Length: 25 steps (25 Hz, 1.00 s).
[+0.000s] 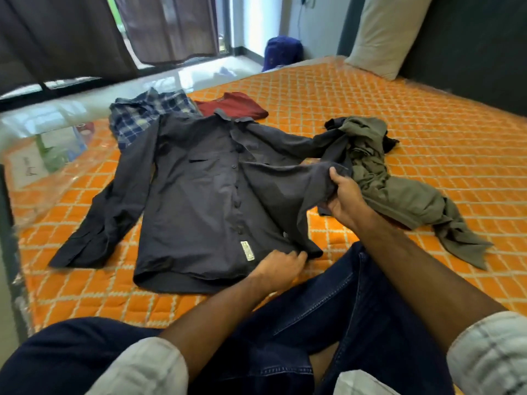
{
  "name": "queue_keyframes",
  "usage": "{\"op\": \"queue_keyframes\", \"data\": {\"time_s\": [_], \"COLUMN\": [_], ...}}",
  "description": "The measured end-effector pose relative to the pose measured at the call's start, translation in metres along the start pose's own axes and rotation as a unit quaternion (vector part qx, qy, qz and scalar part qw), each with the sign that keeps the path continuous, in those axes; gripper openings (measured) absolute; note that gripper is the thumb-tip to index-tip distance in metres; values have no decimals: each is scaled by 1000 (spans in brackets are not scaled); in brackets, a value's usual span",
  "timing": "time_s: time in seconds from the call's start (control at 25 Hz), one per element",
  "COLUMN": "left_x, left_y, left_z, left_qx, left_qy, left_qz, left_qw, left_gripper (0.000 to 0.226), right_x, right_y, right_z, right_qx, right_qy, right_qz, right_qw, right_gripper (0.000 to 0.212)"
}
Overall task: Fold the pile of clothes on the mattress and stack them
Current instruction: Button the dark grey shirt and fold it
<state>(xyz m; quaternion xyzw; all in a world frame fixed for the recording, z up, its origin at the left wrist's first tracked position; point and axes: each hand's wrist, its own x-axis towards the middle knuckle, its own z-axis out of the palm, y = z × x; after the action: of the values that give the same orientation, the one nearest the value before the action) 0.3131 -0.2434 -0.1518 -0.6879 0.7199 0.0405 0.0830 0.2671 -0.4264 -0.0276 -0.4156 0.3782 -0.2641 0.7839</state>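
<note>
head cam only | worn up top, looking forward and down | close over the lap, mattress (370,109) stretching ahead | wide-angle, edges bend | no second view

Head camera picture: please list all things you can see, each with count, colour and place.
dark grey shirt: 1, spread flat, mattress centre
olive garment: 1, crumpled, right of the shirt
plaid shirt: 1, blue and white, far left
red garment: 1, folded, beyond the collar
mattress: 1, orange quilted
pillow: 1, pale, far right
curtains: dark brown, at window
blue bag: 1, on floor
left hand: pinches shirt hem
right hand: grips shirt's side
</note>
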Motion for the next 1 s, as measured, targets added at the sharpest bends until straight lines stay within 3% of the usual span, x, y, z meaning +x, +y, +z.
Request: {"op": "queue_keyframes", "data": {"time_s": [0.2,0.28,0.36,0.56,0.68,0.76,0.88,1.0], "left_x": [11,-16,-49,-113,-131,-139,-151,-163], "left_y": [24,5,-29,-92,-112,-123,-140,-151], "left_z": [-26,-22,-17,-14,-9,-9,-17,-23], "left_qx": [-173,-97,0,99,138,158,149,158], "left_qy": [35,64,63,-145,-182,-207,-297,-397], "left_qz": [42,85,66,-122,-197,-207,-159,-175], "left_qw": [983,990,996,977,953,943,930,887], "left_gripper": [35,42,51,71,46,39,32,30], "right_x": [-13,-17,-17,-9,-14,-12,-9,-24], "right_y": [-24,-16,-1,47,59,61,59,64], "right_z": [-6,-5,-1,8,5,-1,-7,-1], "right_qx": [-93,-127,-149,-169,-176,-156,-138,-173], "right_qy": [-39,-97,-138,-176,-203,-196,-186,-209], "right_qz": [-56,-31,8,76,94,81,44,-7], "right_qw": [993,987,979,967,959,965,972,962], "right_gripper": [29,24,21,18,19,20,19,19]}}
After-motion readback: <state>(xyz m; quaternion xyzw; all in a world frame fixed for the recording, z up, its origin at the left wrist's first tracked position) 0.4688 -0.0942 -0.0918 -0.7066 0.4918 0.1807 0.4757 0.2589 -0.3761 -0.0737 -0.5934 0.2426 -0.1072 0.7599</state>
